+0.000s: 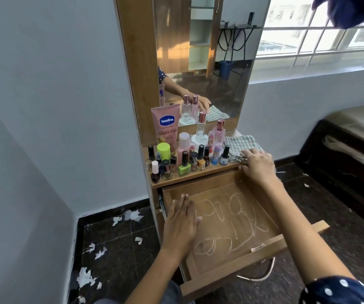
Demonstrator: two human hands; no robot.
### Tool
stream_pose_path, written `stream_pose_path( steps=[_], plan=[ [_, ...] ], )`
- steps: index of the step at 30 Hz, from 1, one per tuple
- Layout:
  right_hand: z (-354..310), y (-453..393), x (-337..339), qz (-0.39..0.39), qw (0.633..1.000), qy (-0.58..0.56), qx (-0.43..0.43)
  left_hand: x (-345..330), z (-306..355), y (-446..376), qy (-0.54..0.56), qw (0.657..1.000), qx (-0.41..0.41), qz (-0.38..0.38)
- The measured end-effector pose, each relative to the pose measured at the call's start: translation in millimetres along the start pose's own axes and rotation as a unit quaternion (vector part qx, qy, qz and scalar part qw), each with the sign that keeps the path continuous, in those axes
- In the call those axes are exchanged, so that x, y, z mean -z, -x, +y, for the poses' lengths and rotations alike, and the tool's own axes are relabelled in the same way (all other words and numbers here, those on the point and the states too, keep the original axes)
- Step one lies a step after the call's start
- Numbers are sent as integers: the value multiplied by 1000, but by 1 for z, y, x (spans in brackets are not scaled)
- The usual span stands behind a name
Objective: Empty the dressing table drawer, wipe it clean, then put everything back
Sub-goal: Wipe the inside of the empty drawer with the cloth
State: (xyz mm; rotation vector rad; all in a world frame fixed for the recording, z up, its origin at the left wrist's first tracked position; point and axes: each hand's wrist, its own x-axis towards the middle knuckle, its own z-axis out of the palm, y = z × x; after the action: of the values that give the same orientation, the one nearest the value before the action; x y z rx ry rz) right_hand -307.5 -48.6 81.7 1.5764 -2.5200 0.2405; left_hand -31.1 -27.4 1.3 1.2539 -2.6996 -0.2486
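Dressing table shelf (pixel 198 175) holds the bottles, drawer (pixel 227 224) emptied, scribbled; right hand (pixel 259 164), fingers spread flat on checked cloth (pixel 241 144), probably grabs it next to wipe, while left hand (pixel 182 224), fingers together, rests lower left.

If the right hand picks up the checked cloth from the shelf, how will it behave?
The cloth lies crumpled in soft folds, so it will probably hang limp and sag. It looks thin, so likely light. The right hand rests on its edge beside the bottles; dragging it could perhaps tip them.

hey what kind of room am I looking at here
Most likely a bedroom: a dressing table with a tall mirror, cosmetics bottles on its shelf, and what looks like a bed at the right.
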Motion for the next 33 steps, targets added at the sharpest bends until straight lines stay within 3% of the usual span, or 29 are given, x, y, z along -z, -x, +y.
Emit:
stream_pose_path(
  steps=[4,9,19,23,26,29,31,33],
  plan=[
    [2,-10,1,15,1000,-21,11,-1,1,1,-9,1000,-2,6],
    [10,-21,-5,-87,989,-76,90,1,3,3,-23,999,16,24],
    [20,21,27,41,992,-117,11,8,-1,8,8,998,53,43],
    [18,59,48,37,984,-172,5,13,-24,20,-27,997,41,52],
    [-1,82,49,-2,978,-203,47,18,-36,28,-34,999,14,-1],
    [-41,96,29,-67,981,-155,93,25,-38,27,-26,999,7,-33],
    [-66,105,2,-103,977,-100,159,27,-37,26,-30,998,9,-48],
    [-79,115,-26,-187,948,-67,247,29,-36,26,-30,997,14,-65]
  ],
)
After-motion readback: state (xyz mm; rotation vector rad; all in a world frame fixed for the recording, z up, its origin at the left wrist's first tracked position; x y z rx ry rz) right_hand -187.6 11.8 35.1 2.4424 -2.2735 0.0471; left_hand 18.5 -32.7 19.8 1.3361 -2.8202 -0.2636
